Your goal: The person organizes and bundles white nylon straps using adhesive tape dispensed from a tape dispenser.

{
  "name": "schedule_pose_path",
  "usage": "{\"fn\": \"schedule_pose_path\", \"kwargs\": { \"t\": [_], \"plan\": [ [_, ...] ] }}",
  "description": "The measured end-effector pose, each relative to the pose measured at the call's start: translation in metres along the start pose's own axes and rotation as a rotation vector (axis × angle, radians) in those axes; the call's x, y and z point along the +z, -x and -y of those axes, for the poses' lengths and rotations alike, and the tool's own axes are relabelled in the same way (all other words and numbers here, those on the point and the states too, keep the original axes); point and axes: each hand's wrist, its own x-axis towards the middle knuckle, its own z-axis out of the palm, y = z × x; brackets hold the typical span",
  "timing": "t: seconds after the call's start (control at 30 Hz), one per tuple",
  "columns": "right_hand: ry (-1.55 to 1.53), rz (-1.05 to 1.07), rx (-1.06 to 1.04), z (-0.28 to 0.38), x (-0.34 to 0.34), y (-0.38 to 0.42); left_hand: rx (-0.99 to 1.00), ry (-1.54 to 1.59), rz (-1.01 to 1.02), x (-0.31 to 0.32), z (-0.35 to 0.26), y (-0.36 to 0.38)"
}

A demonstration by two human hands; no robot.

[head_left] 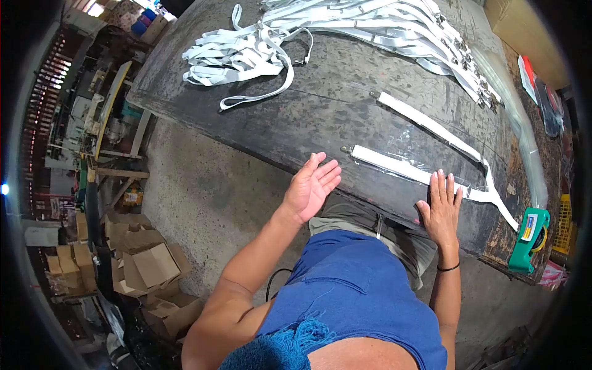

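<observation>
A pair of white Y-shaped suspenders point(388, 161) with metal clips lies on the dark worktable point(277, 123). One strap runs close to the table's near edge, with clear plastic film point(424, 165) around part of it; the other lies farther back. My right hand point(441, 213) rests flat, its fingertips on the near strap and film. Beside the clip end of that strap, my left hand point(311, 188) is raised with its palm up, fingers stretched out and nothing in it. A green tape dispenser point(523, 246) stands by the joined end of the suspenders.
More white suspenders are piled at the back point(394, 31), and a looser bundle point(231, 61) lies at back left. Long clear plastic sleeves point(529, 154) run along the right side. Cardboard boxes point(154, 265) sit on the floor at left; a yellow crate point(562, 225) stands at right.
</observation>
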Motion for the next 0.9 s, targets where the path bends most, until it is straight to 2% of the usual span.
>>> {"fn": "schedule_pose_path", "kwargs": {
  "t": [0.03,0.23,0.3,0.37,0.43,0.5,0.57,0.6,0.63,0.67,0.7,0.73,0.8,0.83,0.9],
  "plan": [
    [-0.004,-0.009,-0.006,0.0,0.0,-0.001,0.014,0.164,-0.012,0.004,0.004,-0.001],
    [-0.021,0.0,0.004,-0.001,0.002,0.0,0.174,0.226,-0.165,0.017,0.01,-0.013],
    [-0.022,-0.001,0.001,0.0,0.001,-0.001,0.704,-0.591,-0.131,-0.005,0.017,-0.025],
    [-0.026,0.017,0.022,0.001,0.0,-0.001,1.015,-1.329,0.055,0.002,0.008,-0.014],
    [-0.027,0.016,0.011,0.001,0.0,0.0,1.017,-2.009,0.216,-0.013,0.005,-0.019],
    [-0.022,0.008,0.004,0.001,0.001,-0.002,0.873,-2.202,0.061,-0.02,-0.041,-0.021],
    [-0.015,0.014,0.01,-0.001,0.001,-0.001,0.596,-2.105,-0.421,-0.045,-0.092,-0.026],
    [-0.016,0.015,0.014,-0.001,0.002,0.0,0.826,-2.122,-0.769,-0.11,-0.105,-0.047],
    [-0.011,0.015,0.011,-0.002,0.002,0.0,1.054,-2.084,-1.13,-0.114,-0.114,-0.046],
    [-0.006,0.016,0.006,-0.001,0.002,-0.001,1.055,-2.085,-1.129,-0.117,-0.115,-0.045],
    [-0.006,0.018,0.004,-0.001,0.003,-0.001,1.105,-1.991,-0.805,-0.122,-0.114,-0.042],
    [-0.006,0.016,0.006,-0.001,0.003,-0.001,1.133,-1.871,-0.499,-0.098,-0.114,-0.025],
    [-0.006,0.015,0.001,0.0,0.004,-0.002,0.849,-1.81,0.118,-0.068,-0.067,-0.012],
    [-0.004,0.013,0.0,0.0,0.004,-0.001,1.149,-1.903,0.279,-0.06,-0.033,-0.012],
    [0.004,0.009,0.009,-0.001,0.002,-0.001,1.009,-1.926,0.32,-0.045,0.002,-0.006]
  ]
}}
